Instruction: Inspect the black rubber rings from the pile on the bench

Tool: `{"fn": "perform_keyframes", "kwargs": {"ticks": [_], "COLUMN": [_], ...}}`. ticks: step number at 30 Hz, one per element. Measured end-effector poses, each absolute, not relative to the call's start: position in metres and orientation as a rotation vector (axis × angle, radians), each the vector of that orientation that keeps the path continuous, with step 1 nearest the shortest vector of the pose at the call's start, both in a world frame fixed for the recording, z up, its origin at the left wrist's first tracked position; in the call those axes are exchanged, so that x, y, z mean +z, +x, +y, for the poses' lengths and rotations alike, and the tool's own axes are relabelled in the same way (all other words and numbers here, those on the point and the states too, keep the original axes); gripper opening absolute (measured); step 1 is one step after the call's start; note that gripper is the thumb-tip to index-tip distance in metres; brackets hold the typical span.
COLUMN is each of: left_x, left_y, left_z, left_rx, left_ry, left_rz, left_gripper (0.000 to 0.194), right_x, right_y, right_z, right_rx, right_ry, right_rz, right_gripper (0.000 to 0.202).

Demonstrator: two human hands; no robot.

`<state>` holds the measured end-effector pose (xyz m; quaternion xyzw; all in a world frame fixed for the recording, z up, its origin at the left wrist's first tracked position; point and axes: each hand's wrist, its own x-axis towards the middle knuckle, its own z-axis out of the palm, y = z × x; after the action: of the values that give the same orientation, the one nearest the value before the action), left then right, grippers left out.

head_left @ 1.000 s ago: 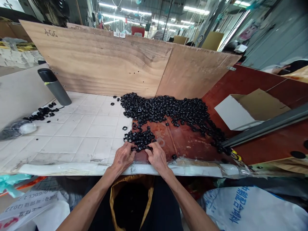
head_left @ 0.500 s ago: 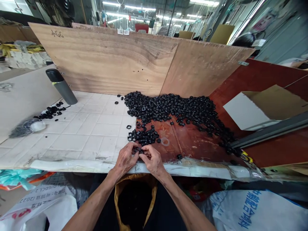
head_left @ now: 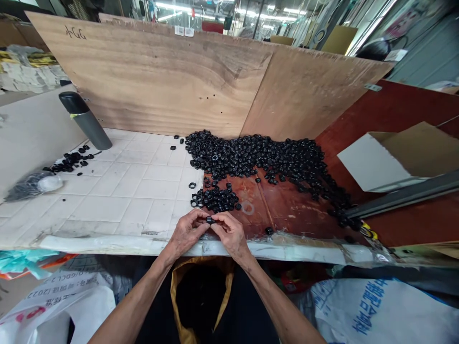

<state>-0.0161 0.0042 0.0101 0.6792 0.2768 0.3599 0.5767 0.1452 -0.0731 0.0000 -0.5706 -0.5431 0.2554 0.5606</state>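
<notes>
Between my fingertips, at the table's front edge, is a small black part [head_left: 210, 220]. My left hand [head_left: 187, 231] pinches it from the left, and my right hand [head_left: 230, 234] grips it from the right. Just beyond the fingers lies a small heap of black ring-shaped parts [head_left: 216, 198]. A much larger pile of similar black parts [head_left: 251, 155] stretches along the foot of the wooden board. Below my hands, an open yellow-edged bag or pouch [head_left: 174, 286] hangs at my lap, its inside dark.
A wooden board [head_left: 161, 76] stands along the back. A grey bottle [head_left: 91, 129] leans at the left, near scattered black pieces [head_left: 70, 161] and a plastic bag [head_left: 30, 186]. At the right are an open carton [head_left: 382, 160] and a metal bar [head_left: 405, 197].
The hands have come closer together, and the black part now sits level between both sets of fingertips. The view has tilted slightly downward.
</notes>
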Motion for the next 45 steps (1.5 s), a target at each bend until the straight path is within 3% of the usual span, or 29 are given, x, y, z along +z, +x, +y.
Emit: {"fn": "perform_keyframes", "kwargs": {"ticks": [10,14,21,31,37,41,45], "left_x": [0.008,0.008,0.007,0.007,0.011,0.013,0.014], "left_y": [-0.016,-0.016,-0.016,-0.017,-0.019,-0.017,-0.017], "left_z": [0.002,0.001,0.000,0.000,0.001,0.000,0.000], "left_rx": [0.849,0.856,0.845,0.850,0.835,0.821,0.834], "left_ry": [1.702,1.728,1.743,1.596,1.685,1.684,1.627], "left_rz": [0.608,0.620,0.600,0.606,0.598,0.594,0.616], "left_gripper": [0.018,0.018,0.017,0.016,0.017,0.017,0.015], "right_x": [0.000,0.006,0.002,0.000,0.001,0.000,0.000], "right_y": [0.143,0.141,0.140,0.141,0.138,0.138,0.141], "right_z": [-0.075,-0.075,-0.071,-0.079,-0.070,-0.075,-0.081], "right_rx": [0.664,0.626,0.487,0.550,0.308,0.423,0.566], "right_ry": [-1.409,-1.490,-1.586,-1.485,-1.600,-1.566,-1.459], "right_rz": [-1.202,-1.263,-1.319,-1.345,-1.388,-1.232,-1.358], "right_gripper": [0.025,0.017,0.029,0.019,0.046,0.023,0.025]}}
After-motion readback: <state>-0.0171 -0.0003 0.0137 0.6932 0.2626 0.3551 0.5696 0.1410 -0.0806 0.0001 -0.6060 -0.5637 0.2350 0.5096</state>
